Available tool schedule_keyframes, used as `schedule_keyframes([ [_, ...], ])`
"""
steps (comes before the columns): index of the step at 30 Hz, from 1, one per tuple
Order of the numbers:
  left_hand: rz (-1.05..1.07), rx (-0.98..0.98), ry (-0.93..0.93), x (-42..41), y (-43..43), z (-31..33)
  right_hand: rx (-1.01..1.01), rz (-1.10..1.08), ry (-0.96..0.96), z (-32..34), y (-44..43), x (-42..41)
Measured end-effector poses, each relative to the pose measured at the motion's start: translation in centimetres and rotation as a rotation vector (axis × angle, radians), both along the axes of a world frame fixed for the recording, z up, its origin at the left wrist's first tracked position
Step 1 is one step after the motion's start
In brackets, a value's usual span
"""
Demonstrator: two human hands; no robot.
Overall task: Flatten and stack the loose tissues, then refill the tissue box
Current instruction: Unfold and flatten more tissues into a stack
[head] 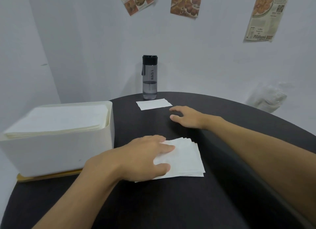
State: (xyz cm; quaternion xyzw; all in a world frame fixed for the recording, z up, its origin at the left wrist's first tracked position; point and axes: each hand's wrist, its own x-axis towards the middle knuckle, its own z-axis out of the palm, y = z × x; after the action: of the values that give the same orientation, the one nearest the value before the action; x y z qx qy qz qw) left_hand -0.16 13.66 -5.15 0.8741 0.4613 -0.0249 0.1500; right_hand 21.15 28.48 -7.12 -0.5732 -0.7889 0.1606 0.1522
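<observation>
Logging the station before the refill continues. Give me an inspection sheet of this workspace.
Surface: dark round table.
Job's things: white tissue box, open-topped, filled with tissues, standing on a wooden board; fanned tissue stack mid-table; single tissue lying flat in front of the bottle.
Clutter: water bottle, upright, capped, partly filled.
Hands: left hand presses on the stack; right hand empty, just short of the single tissue.
Cables: nothing seen.
Surroundings: pale wall with food posters; blurred clear plastic item at right.
</observation>
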Motion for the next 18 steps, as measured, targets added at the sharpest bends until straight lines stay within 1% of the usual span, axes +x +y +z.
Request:
schedule_keyframes([
  [5,0.016,-0.04,-0.004,-0.2,0.2,-0.2,-0.052,-0.004,0.008,-1.1,4.9,-1.9],
  [8,0.019,-0.052,-0.004,-0.2,0.3,-0.3,-0.036,-0.019,-0.035,-1.6,6.9,-2.4],
  [12,0.022,-0.076,0.006,-0.2,0.4,-0.1,-0.022,-0.048,-0.149,-2.0,9.0,-2.3],
  [18,0.026,-0.095,0.016,-0.2,0.2,0.2,0.022,-0.035,-0.222,-2.0,9.1,-2.1],
])
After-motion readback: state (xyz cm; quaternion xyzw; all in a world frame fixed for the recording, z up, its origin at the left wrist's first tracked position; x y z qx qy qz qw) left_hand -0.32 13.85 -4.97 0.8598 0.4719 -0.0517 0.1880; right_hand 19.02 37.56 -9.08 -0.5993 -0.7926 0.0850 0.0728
